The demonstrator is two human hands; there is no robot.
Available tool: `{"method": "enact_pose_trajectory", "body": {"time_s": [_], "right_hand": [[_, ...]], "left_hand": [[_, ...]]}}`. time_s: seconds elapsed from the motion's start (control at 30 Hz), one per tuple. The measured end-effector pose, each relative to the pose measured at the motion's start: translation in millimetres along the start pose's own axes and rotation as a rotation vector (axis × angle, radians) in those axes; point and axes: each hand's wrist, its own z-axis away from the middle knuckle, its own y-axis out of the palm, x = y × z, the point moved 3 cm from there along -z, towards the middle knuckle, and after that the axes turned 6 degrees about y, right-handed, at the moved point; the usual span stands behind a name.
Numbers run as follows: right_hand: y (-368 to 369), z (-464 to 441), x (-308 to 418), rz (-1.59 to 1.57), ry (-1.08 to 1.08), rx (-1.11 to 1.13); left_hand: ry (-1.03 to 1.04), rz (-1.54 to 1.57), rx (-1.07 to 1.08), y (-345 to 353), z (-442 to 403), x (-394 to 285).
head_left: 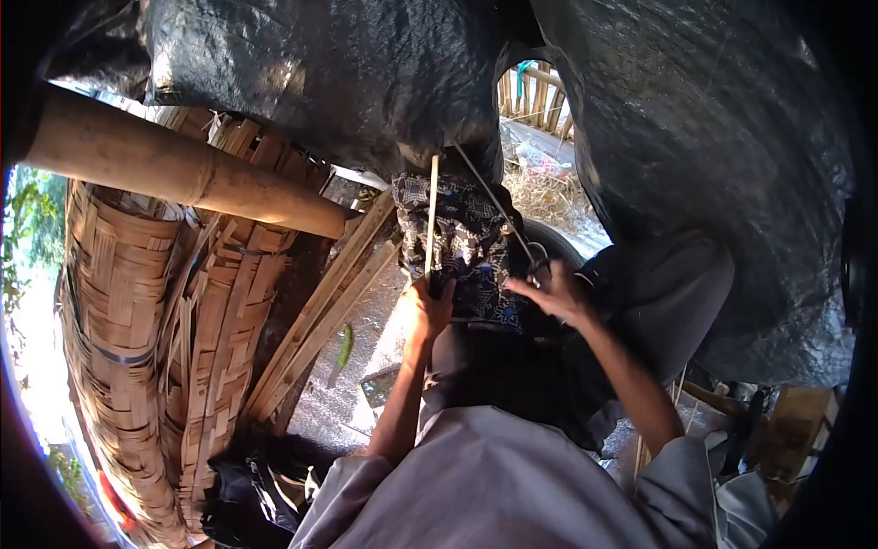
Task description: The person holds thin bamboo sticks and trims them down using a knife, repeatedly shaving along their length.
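Observation:
My left hand (432, 309) is closed around the lower end of a thin, pale stick (433, 215), which points away from me. My right hand (560, 295) is at the near end of a thin dark rod (489, 197) with a ring-shaped handle (538, 252). Its fingers appear wrapped on the handle, with one digit stretched toward the left. The rod slants up to the left, and its far tip comes near the black sheet. Between both hands a dark patterned cloth (457, 242) lies over my legs.
Black plastic sheeting (704, 119) hangs ahead and right. A thick bamboo pole (183, 169) crosses at left, above rolled woven bamboo mats (123, 302). Wooden slats (315, 316) lean beside my left arm. A green pod-like thing (345, 346) lies on the ground. A wooden box (796, 430) stands at right.

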Motion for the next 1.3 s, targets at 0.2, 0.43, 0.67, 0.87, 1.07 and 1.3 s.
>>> {"method": "enact_pose_trajectory", "body": {"time_s": [0.2,0.43,0.67,0.87,1.07,1.3], "right_hand": [[65,16,-37,-0.630,0.416,0.134],[24,55,-2,-0.897,0.511,0.252],[-49,72,18,-0.664,0.371,0.092],[-102,36,64,-0.073,0.018,-0.092],[-61,0,69,-0.052,-0.255,-0.138],[-20,-3,36,0.101,-0.264,-0.028]], "left_hand": [[-0.184,0.187,0.287,-43,23,-33],[-0.218,0.437,0.337,-91,47,-41],[-0.349,0.326,0.321,-99,62,-10],[-0.335,0.753,0.142,-138,20,-21],[-0.194,0.440,0.342,-68,-18,-50],[-0.237,0.480,0.426,-8,-20,-56]]}}
